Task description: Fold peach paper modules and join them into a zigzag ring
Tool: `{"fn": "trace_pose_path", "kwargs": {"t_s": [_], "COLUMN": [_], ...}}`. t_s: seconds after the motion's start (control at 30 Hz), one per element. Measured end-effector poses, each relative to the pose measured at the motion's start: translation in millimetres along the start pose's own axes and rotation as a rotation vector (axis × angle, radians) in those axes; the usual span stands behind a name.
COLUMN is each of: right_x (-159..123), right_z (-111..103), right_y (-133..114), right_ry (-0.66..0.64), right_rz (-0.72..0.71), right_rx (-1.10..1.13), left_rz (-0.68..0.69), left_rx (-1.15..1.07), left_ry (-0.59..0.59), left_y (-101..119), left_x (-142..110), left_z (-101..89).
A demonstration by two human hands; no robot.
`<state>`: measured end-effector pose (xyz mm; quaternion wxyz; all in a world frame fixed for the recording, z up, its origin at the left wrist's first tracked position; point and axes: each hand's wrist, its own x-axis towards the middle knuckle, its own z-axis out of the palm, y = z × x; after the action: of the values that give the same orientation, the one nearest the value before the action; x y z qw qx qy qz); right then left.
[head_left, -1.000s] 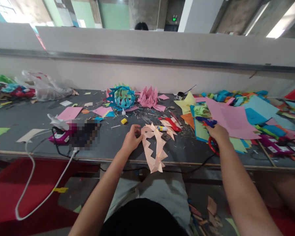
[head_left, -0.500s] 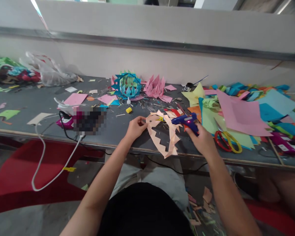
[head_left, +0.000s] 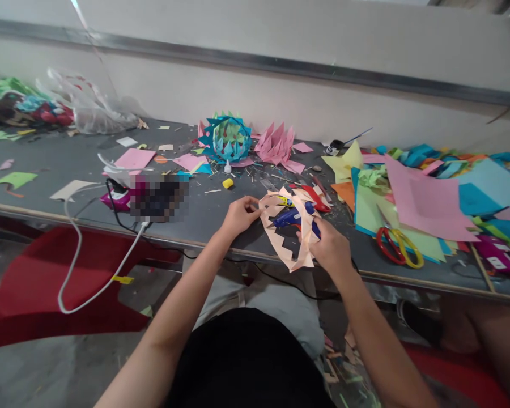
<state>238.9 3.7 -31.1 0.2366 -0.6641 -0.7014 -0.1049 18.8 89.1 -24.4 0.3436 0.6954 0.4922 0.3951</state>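
A peach paper ring with a zigzag edge (head_left: 304, 249) stands near the table's front edge. My left hand (head_left: 241, 216) pinches its left side between thumb and fingers. In my right hand (head_left: 330, 245) is a blue glue gun (head_left: 285, 217), its nozzle pointing left inside the ring toward the left wall. The ring's right side covers part of the gun, and my fingers hide its grip. Behind the ring lie a yellow tool (head_left: 285, 201) and a red-handled tool (head_left: 317, 198), both partly covered.
A blue spiky paper ring (head_left: 226, 139) and a pink one (head_left: 276, 144) stand by the wall. Red-and-yellow scissors (head_left: 397, 245) and coloured paper sheets (head_left: 433, 198) lie right. Left are a purple power strip (head_left: 121, 198) and a white cable (head_left: 70, 272). Another person's leg shows at lower right.
My right hand has brought the glue gun left and down, from beside the paper ring to inside it. My left hand still pinches the ring. The view has shifted slightly.
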Motion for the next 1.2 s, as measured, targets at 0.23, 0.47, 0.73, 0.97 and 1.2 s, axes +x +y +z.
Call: {"fn": "trace_pose_path", "kwargs": {"t_s": [0.23, 0.47, 0.73, 0.97, 1.2], "right_x": [3.0, 6.2, 8.8, 9.7, 10.8], "right_z": [-4.5, -8.6, -12.9, -15.2, -16.7], "right_y": [-3.3, -3.8, 3.7, 6.6, 8.9], "right_ry": [-0.001, 0.046, 0.029, 0.017, 0.05], "right_rz": [-0.042, -0.079, -0.049, -0.003, -0.032], "right_rx": [0.017, 0.027, 0.007, -0.018, -0.081], "left_rz": [-0.002, 0.01, 0.033, 0.025, 0.019], "left_rx": [0.02, 0.024, 0.017, -0.019, -0.002], "left_ry": [-0.012, -0.025, -0.024, -0.029, -0.029], "left_y": [-0.2, -0.7, -1.2, -2.7, -2.6], "left_x": [0.4, 1.3, 1.0, 1.0, 2.0], "left_z": [0.1, 0.2, -0.1, 1.1, 1.3]}}
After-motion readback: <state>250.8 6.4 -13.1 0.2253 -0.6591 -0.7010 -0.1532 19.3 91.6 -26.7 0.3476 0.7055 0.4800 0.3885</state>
